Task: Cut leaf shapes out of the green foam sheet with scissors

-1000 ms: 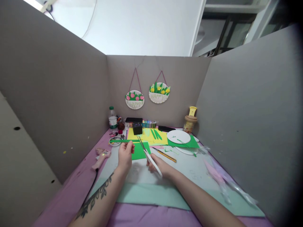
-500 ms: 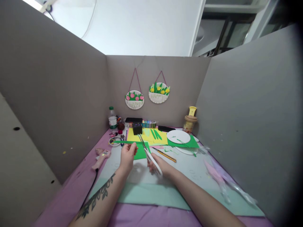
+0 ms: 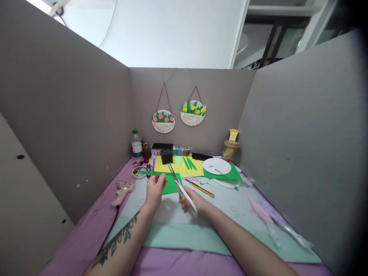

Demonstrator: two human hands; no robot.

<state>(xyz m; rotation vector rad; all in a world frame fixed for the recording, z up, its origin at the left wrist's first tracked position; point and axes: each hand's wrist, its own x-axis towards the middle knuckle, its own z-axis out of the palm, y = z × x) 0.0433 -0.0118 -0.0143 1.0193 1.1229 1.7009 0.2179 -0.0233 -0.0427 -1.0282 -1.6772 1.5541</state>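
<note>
My left hand (image 3: 156, 187) pinches a narrow green paper strip (image 3: 146, 172), which sticks out to the left of the fingers and reaches right toward the scissor blades. In my right hand (image 3: 192, 199) are white-handled scissors (image 3: 184, 193), pointing away from me with the blades a little apart at the strip's right end. Whether the blades touch the strip I cannot tell. Beneath both hands lies a green paper sheet (image 3: 171, 188). Cut green leaf shapes (image 3: 189, 163) rest on a yellow sheet (image 3: 163, 168) farther back.
White paper plates (image 3: 216, 166) with green scraps lie at the right. A pencil (image 3: 204, 189) is beside my right hand. At the left are a pink glue gun (image 3: 123, 193), a tape roll (image 3: 139, 175) and a bottle (image 3: 137, 147). Two decorated plates (image 3: 163, 127) hang on the back panel.
</note>
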